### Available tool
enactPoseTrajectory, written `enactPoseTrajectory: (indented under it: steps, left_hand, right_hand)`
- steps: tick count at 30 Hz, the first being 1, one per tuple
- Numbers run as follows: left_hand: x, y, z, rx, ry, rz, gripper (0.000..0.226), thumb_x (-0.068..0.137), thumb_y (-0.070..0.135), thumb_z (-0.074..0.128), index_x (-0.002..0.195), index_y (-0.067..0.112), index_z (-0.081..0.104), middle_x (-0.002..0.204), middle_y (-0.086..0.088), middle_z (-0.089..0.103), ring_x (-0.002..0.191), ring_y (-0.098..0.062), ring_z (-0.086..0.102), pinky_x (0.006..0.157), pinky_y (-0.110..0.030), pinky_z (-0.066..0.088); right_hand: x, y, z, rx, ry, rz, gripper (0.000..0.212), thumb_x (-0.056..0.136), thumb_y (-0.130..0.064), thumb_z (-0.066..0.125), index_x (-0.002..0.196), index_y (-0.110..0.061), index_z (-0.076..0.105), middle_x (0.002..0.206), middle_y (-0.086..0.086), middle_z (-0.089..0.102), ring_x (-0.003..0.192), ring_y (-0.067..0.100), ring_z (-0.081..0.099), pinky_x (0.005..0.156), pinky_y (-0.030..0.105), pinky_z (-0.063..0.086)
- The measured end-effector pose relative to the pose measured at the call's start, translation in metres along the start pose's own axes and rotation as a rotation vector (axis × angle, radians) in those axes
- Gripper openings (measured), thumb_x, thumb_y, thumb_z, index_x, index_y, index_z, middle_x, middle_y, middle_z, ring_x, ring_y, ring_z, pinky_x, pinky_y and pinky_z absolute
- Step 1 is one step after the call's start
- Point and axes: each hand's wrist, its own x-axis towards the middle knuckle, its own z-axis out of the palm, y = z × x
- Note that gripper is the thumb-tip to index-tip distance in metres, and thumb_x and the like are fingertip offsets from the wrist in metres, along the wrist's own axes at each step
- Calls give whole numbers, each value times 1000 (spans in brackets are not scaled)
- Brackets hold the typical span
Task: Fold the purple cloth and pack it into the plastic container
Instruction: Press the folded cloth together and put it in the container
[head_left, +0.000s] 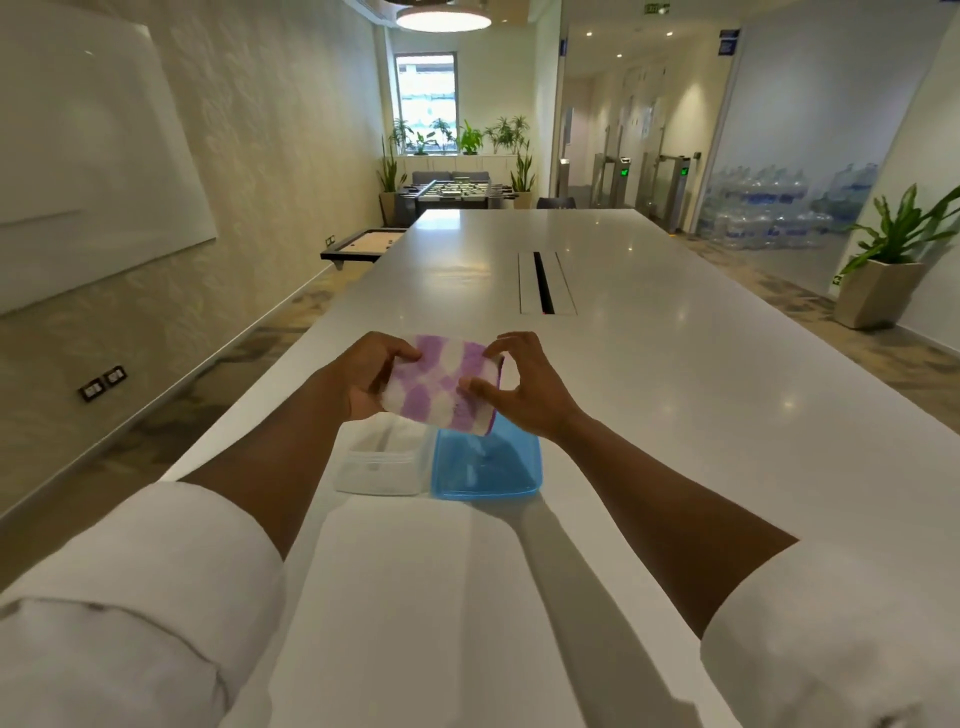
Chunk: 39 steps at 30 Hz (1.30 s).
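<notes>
The purple-and-white checked cloth (441, 384) is folded into a small thick rectangle and held in the air above the table. My left hand (371, 376) grips its left edge and my right hand (524, 387) pinches its right edge between thumb and fingers. Directly below it on the white table (649, 364) lies a clear plastic container (382, 462), with a blue lid (485, 465) beside it on the right. The cloth hides the far edges of both.
A cable slot (545, 283) is set into the table's middle, further away. A potted plant (883, 270) stands on the floor at the right, and a whiteboard (88, 171) hangs on the left wall. White sleeves cover my upper arms.
</notes>
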Motion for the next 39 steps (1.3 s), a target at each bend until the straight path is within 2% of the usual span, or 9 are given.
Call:
enactPoseTrajectory:
  steps: [3, 8, 12, 16, 21, 24, 28, 32, 39]
  left_hand:
    - [-6, 7, -14, -58, 20, 23, 32, 78, 11, 50, 103, 11, 70, 94, -11, 72, 80, -29, 69, 72, -34, 57]
    - [-13, 19, -35, -74, -2, 75, 48, 74, 5, 42, 106, 21, 74, 102, -8, 73, 87, -29, 69, 70, -32, 58]
    - [-14, 22, -52, 7, 62, 99, 41, 74, 5, 45, 96, 24, 75, 101, -10, 68, 86, -29, 65, 67, -30, 56]
    - [-12, 20, -67, 179, 114, 161, 37, 80, 6, 53, 108, 22, 69, 109, -12, 64, 95, -30, 60, 80, -37, 50]
    - [-6, 18, -87, 369, 99, 197, 36, 91, 16, 63, 127, 17, 60, 119, -12, 66, 108, -31, 64, 78, -34, 55]
    - [2, 14, -95, 439, 140, 198, 43, 90, 25, 67, 129, 10, 57, 119, -14, 66, 107, -29, 65, 88, -40, 56]
    - [13, 7, -105, 578, 199, 207, 34, 89, 27, 68, 115, 6, 65, 109, -15, 69, 94, -24, 66, 80, -32, 56]
    - [26, 2, -114, 856, 195, 181, 12, 83, 31, 74, 92, 23, 73, 92, 2, 70, 85, -12, 63, 72, -24, 52]
    - [44, -5, -109, 1416, 125, 174, 11, 84, 40, 68, 91, 33, 74, 95, 7, 70, 82, -9, 60, 70, -24, 45]
  right_hand:
    - [16, -9, 10, 144, -62, 119, 57, 79, -43, 74, 123, -19, 49, 130, 2, 52, 114, 16, 52, 88, 25, 47]
    - [37, -29, 22, 287, -158, 212, 67, 84, -37, 71, 139, -11, 41, 124, 6, 58, 107, 22, 62, 85, 33, 58]
    - [47, -38, 33, 379, -221, 264, 51, 87, -22, 70, 132, -9, 53, 120, 14, 60, 108, 29, 64, 83, 37, 60]
    - [55, -38, 45, 358, -263, 252, 40, 83, -14, 74, 120, -9, 62, 108, 11, 62, 100, 27, 63, 81, 35, 59]
    - [71, -33, 60, 247, -285, 253, 37, 81, -14, 75, 116, -8, 65, 98, 6, 61, 91, 26, 63, 85, 42, 59]
    - [81, -28, 69, 121, -302, 217, 32, 86, -19, 69, 117, -10, 67, 101, 7, 63, 92, 29, 65, 89, 47, 57]
    - [89, -25, 79, -106, -402, 118, 29, 91, -23, 59, 117, -14, 69, 113, 8, 69, 94, 21, 61, 89, 36, 53]
    - [92, -19, 85, -281, -501, 84, 32, 89, -29, 61, 119, -20, 67, 117, 7, 69, 94, 18, 60, 79, 25, 48]
    - [93, -27, 98, -603, -698, 18, 38, 91, -28, 47, 122, -20, 67, 127, 3, 64, 115, 23, 55, 97, 38, 51]
